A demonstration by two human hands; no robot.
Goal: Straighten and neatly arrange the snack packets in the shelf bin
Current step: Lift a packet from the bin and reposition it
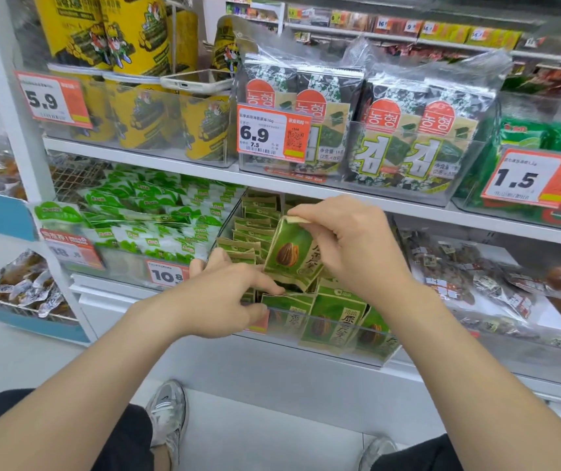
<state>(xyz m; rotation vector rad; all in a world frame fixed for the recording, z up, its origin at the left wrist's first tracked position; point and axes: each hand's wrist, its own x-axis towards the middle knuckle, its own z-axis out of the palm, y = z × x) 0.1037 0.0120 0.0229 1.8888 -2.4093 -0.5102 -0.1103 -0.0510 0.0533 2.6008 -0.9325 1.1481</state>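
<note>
blue-edged trays (17, 321) at the far left hold brown snacks in clear wrap. next to them, on the upper shelf, yellow seaweed-roll packs (129, 35) stand in a clear box behind a 5.9 price tag (51, 100), and a phone (197, 81) lies flat across that box's rim. on the shelf below, green-and-white packets (156, 212) fill a bin with a 10.8 tag (167, 275) on its front.

your left hand (224, 297) reaches over the near left corner of the clear shelf bin (347, 321), thumb and forefinger closed narrowly on the top edge of a front packet (286, 300). the bin sits on the lower shelf, between the green-and-white packets and the brown snacks. in the back left of the bin, a row of green seed packets (255, 226) stands on edge, while the ones at the front face you, leaning unevenly.

your right hand (350, 253) holds a lifted packet (292, 253) above the middle of the bin, pinching its top corner; the packet hangs tilted, the seed picture towards you, its lower end touching the packets beneath.

above, dark green seaweed packs (408, 137) stand behind a 6.9 tag (272, 134). to the right of the bin lie brown snacks (476, 277) in clear wrap, and further right a 1.5 tag (530, 178) hangs on a box of green packs.
</note>
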